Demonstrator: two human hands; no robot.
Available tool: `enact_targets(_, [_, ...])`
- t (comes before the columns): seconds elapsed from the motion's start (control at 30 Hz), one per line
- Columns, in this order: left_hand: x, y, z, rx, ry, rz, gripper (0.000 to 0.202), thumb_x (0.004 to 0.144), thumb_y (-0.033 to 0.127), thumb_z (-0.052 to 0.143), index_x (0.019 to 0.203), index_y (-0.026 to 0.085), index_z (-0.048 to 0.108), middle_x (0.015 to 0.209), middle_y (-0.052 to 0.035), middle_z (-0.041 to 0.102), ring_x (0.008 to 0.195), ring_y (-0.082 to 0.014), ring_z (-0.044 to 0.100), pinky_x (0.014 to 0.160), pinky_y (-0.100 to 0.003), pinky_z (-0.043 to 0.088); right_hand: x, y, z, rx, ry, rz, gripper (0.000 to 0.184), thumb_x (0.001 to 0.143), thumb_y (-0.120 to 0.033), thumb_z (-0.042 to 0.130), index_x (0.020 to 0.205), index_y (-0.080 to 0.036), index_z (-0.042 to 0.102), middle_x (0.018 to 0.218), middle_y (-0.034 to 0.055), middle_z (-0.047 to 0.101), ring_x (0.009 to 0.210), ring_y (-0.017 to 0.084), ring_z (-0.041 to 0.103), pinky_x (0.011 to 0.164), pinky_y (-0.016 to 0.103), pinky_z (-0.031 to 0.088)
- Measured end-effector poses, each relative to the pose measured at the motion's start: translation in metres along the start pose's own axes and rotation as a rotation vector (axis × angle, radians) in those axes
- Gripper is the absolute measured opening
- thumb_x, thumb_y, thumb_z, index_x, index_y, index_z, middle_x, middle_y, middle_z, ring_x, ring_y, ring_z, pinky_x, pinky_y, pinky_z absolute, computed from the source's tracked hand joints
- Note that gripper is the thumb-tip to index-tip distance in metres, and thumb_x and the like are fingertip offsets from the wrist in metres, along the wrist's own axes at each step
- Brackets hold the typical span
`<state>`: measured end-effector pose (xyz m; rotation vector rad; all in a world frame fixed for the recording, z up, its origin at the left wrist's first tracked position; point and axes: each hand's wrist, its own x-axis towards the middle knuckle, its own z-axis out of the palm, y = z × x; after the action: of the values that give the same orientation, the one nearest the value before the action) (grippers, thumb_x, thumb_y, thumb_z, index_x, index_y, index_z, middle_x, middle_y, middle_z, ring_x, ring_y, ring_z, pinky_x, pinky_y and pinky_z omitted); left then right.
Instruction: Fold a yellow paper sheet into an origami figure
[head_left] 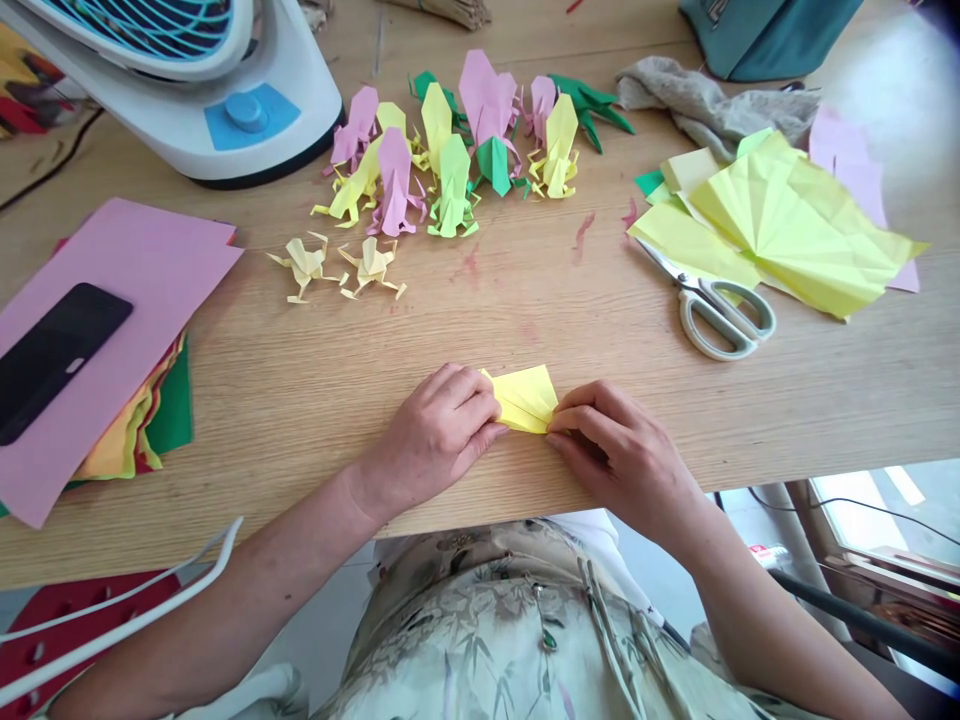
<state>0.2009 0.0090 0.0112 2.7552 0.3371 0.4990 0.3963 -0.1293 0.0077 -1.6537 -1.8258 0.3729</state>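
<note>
A small folded yellow paper [526,396] lies on the wooden table [315,380] near its front edge. My left hand [439,432] presses down on the paper's left end with curled fingers. My right hand [619,450] pinches its right corner between thumb and fingertips. Part of the paper is hidden under both hands.
Several folded paper frogs [450,150] in pink, yellow and green stand at the back. Scissors [712,308] and creased yellow sheets [787,225] lie at the right. A stack of coloured paper [112,300] with a black phone [52,355] lies left, a white fan [195,90] behind it.
</note>
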Motion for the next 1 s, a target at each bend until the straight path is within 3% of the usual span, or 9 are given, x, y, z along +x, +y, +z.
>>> enact_targets(0.5, [0.005, 0.005, 0.003, 0.03, -0.003, -0.076, 0.016, 0.095, 0.016, 0.05, 0.08, 0.017, 0.053, 0.087, -0.0075, 0.057, 0.086, -0.0213, 0.051, 0.077, -0.035, 0.047, 0.002, -0.006, 0.01, -0.032, 0.122, 0.111, 0.007, 0.092, -0.016, 0.062, 0.085, -0.017, 0.064, 0.094, 0.007, 0.061, 0.08, 0.015, 0.059, 0.07, 0.029, 0.048])
enact_targets(1.0, [0.007, 0.006, 0.006, 0.049, -0.036, -0.117, 0.012, 0.094, 0.017, 0.049, 0.083, 0.02, 0.047, 0.088, -0.0082, 0.054, 0.086, -0.0238, 0.05, 0.078, -0.039, 0.047, 0.003, -0.008, 0.01, -0.039, 0.076, 0.151, 0.008, 0.095, -0.017, 0.056, 0.09, -0.021, 0.06, 0.094, 0.0059, 0.058, 0.079, 0.017, 0.056, 0.068, 0.032, 0.045])
